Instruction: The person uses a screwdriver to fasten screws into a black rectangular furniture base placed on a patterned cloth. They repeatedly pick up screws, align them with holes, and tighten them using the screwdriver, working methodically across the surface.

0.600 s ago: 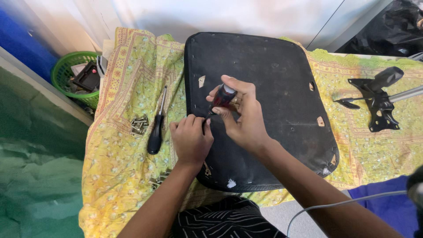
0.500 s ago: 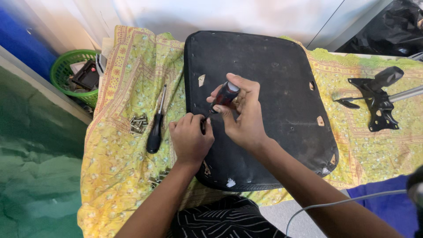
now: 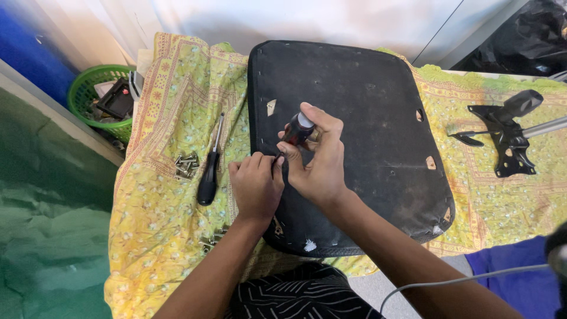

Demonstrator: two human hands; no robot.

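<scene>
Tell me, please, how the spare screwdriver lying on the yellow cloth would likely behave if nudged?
The spare screwdriver looks stiff, with a slim metal shaft. Its rounded black handle could probably roll, though the soft, wrinkled cloth would likely slow it. It seems light.

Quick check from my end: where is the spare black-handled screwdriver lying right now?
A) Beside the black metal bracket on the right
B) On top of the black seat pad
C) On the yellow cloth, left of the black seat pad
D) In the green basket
C: the spare screwdriver lies on the yellow cloth just left of the black seat pad, next to a small pile of bolts.
</scene>
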